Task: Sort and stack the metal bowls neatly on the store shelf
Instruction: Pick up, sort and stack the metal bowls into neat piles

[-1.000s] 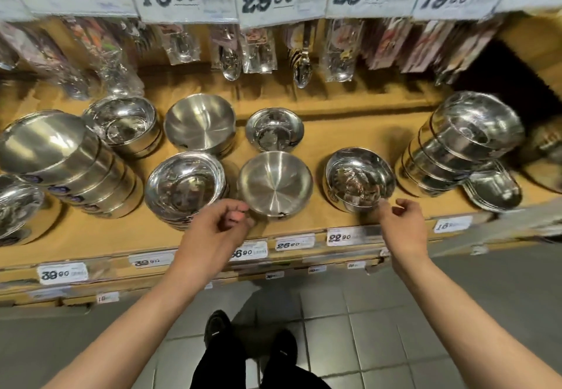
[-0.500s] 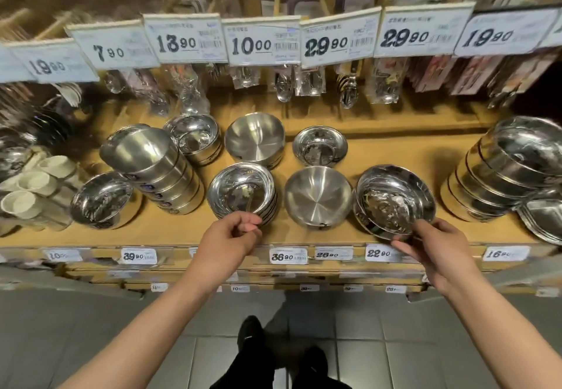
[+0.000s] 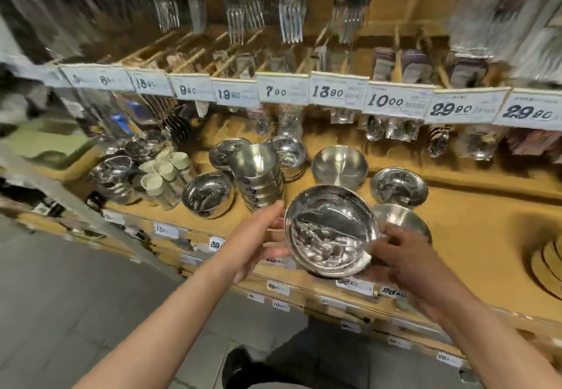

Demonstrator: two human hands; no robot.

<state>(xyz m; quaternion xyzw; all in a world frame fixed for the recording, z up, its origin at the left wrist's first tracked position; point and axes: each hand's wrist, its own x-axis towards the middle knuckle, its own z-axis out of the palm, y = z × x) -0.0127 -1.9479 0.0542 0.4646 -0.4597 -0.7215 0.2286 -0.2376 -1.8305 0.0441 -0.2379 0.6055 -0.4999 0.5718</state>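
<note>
Holding shiny bowl [image 3: 330,230] two-handed: right hand [image 3: 407,262] pinching rim, left hand [image 3: 258,236] cupping, fingers spread-ish (blurry); tilted stack [image 3: 258,175] up-left, left hand nearer.

Bowls [image 3: 331,230] shiny silver; shelf [image 3: 474,230] mustard yellow; price tags [image 3: 282,92] white, black digits; cups [image 3: 158,175] cream.
</note>
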